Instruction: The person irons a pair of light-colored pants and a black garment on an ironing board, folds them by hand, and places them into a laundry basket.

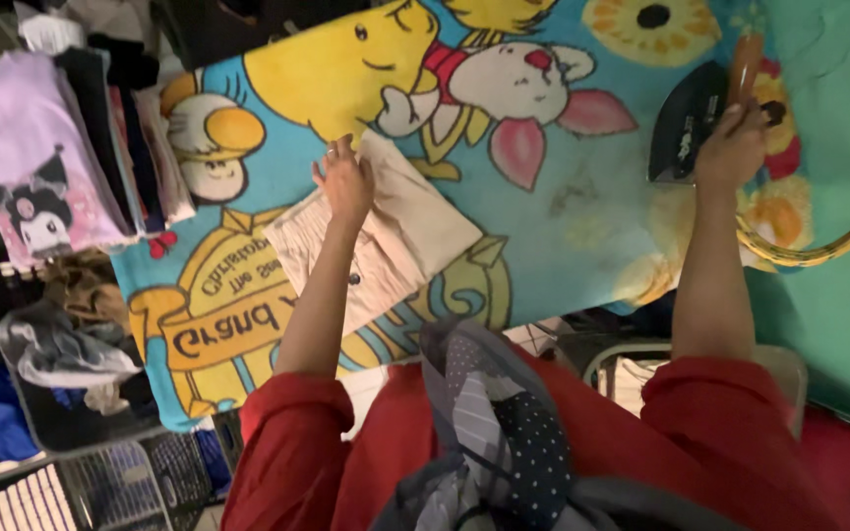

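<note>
cartoon-print blanket [563, 206] covers the board, bearing cream garment [395, 236], iron [686, 123].

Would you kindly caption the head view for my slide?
Left hand flattens a cream garment on a cartoon-print blanket; right hand grips an iron.

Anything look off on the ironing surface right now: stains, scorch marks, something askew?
Yes. The cartoon blanket shows a dark smudge and brownish staining near the iron, which the right hand grips. The cream garment under the left hand lies at an angle; I cannot tell whether it is marked.
</note>
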